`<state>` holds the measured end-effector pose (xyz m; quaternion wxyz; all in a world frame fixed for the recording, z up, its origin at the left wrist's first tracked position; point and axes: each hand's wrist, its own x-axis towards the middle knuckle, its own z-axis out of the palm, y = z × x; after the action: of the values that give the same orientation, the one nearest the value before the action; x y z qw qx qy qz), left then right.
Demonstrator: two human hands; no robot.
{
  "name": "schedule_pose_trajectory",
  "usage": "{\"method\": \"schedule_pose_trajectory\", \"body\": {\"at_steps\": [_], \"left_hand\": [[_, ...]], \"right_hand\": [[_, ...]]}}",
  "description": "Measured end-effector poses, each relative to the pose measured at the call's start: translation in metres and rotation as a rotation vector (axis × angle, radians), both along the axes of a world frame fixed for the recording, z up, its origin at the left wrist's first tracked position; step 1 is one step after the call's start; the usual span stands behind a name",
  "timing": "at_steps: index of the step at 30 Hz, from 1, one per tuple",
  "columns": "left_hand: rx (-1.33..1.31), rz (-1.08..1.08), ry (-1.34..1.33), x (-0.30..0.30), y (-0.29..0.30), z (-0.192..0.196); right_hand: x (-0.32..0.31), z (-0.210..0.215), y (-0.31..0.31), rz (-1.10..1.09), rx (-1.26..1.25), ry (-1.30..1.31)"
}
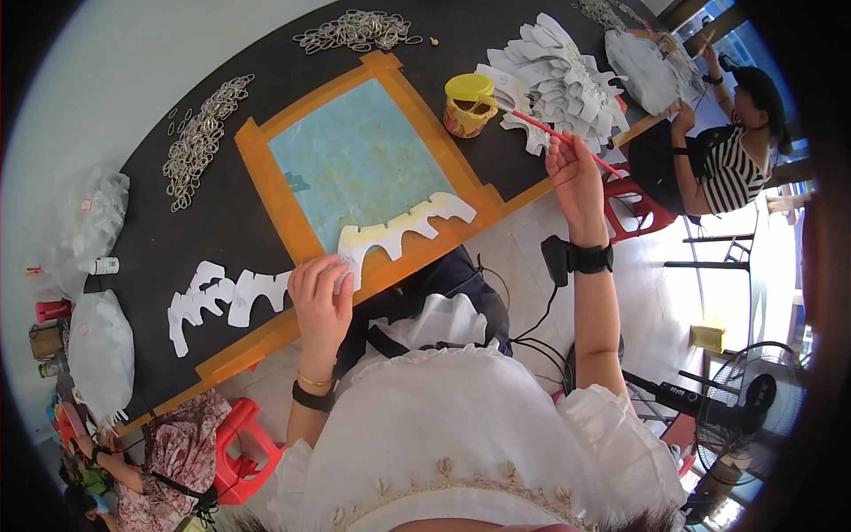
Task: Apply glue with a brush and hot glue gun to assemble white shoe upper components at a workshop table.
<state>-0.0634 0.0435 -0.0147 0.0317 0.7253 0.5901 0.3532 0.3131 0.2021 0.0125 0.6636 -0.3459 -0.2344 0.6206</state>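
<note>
My right hand [574, 168] is closed around the red handle of a thin brush [530, 121]. The brush's far end reaches into a small yellow pot [464, 119] with brownish contents and a yellow lid tilted up at its rim; the tip is hidden. At the near edge of a blue sheet [355, 151] lies a white scalloped cut-out piece [403, 232], yellowish along its upper edge. My left hand [321, 297] grips the left end of that piece, thumb and fingers close together. More white cut-out pieces [257, 297] lie left of my left hand, one partly under it.
Orange tape [257, 164] frames the blue sheet on the dark table. Metal ring heaps [208, 133] lie left and at the back. A large pile of white pieces [563, 75] is right of the pot. Plastic bags [99, 341] stand left. Other people sit at both sides; a fan [753, 399] stands right.
</note>
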Motion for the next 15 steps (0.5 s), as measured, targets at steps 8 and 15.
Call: {"method": "schedule_pose_trajectory", "body": {"at_steps": [8, 15], "left_hand": [[0.019, 0.004, -0.061, 0.001, 0.002, 0.0], [0.039, 0.019, -0.083, 0.002, 0.001, 0.0]], "right_hand": [[-0.008, 0.029, -0.011, -0.089, 0.201, 0.019], [-0.014, 0.059, -0.013, -0.26, 0.583, -0.436]]}}
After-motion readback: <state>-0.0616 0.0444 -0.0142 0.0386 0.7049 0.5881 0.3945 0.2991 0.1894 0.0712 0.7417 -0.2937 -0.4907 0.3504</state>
